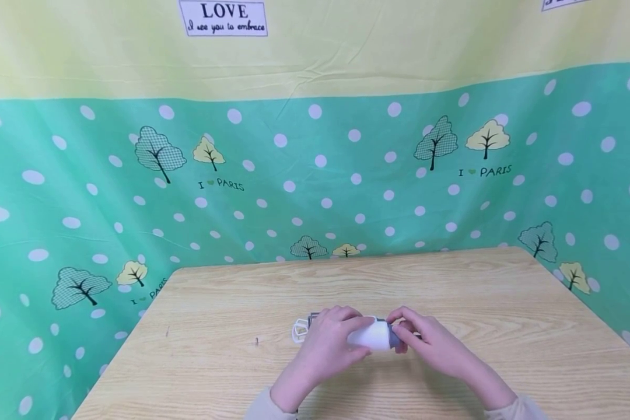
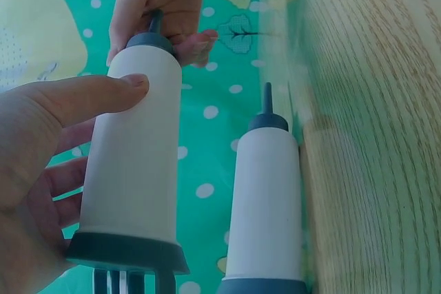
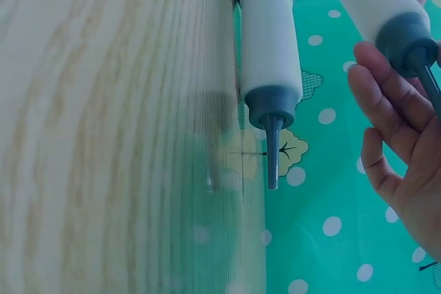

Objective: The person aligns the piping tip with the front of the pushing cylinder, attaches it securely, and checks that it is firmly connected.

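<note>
A white syringe-like tube (image 2: 134, 149) with dark blue-grey ends and a thin nozzle is held level over the table. My left hand (image 1: 333, 338) grips its white barrel, thumb on top and fingers round the far side. At the nozzle end, my right hand (image 1: 436, 344) holds the dark cap (image 1: 394, 336) between thumb and fingers. In the right wrist view, several of its fingers (image 3: 393, 94) lie beside that cap. A second, matching tube (image 3: 269, 39) lies on the table just behind, mostly hidden by the hands in the head view.
A white loop-shaped handle (image 1: 296, 331) sticks out left of my left hand. The wood-grain table (image 1: 215, 373) reaches back to a green and yellow patterned cloth (image 1: 341, 175), which hangs behind it and along both sides. A small dark mark (image 1: 256, 342) shows on the tabletop.
</note>
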Tool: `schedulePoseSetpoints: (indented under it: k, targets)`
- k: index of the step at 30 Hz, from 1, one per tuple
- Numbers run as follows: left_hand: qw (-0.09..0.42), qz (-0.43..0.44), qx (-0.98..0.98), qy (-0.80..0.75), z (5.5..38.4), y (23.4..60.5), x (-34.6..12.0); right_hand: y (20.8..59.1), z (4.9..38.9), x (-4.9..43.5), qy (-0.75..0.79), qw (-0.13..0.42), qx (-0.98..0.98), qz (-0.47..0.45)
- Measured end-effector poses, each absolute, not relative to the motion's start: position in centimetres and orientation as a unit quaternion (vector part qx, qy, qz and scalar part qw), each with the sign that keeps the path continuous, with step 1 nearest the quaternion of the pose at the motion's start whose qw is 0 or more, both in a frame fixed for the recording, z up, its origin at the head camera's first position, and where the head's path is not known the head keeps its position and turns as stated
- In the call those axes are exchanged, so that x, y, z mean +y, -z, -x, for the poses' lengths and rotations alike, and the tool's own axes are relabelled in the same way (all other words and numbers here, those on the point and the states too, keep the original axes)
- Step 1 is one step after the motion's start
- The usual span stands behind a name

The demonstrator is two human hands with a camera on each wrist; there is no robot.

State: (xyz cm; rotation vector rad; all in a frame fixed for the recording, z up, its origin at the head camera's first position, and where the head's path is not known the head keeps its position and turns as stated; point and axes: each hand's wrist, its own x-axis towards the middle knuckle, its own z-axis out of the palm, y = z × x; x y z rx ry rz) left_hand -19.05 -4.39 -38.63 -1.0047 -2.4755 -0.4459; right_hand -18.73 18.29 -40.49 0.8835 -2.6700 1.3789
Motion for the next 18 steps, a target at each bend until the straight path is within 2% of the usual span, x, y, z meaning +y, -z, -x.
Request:
schedulePoseSetpoints:
  k: [10, 18]
  targets:
    - [0.211, 0.353, -0.898, 0.158, 19.07, 38.49, -4.52, 40.26, 18.71, 18.31, -0.424, 0.029, -0.868, -0.257]
    - [0.220, 0.354, -0.893, 0.169, 19.16, 38.53, -4.70, 40.67, 18.80, 18.17, -0.408, 0.128, -0.840, -0.334]
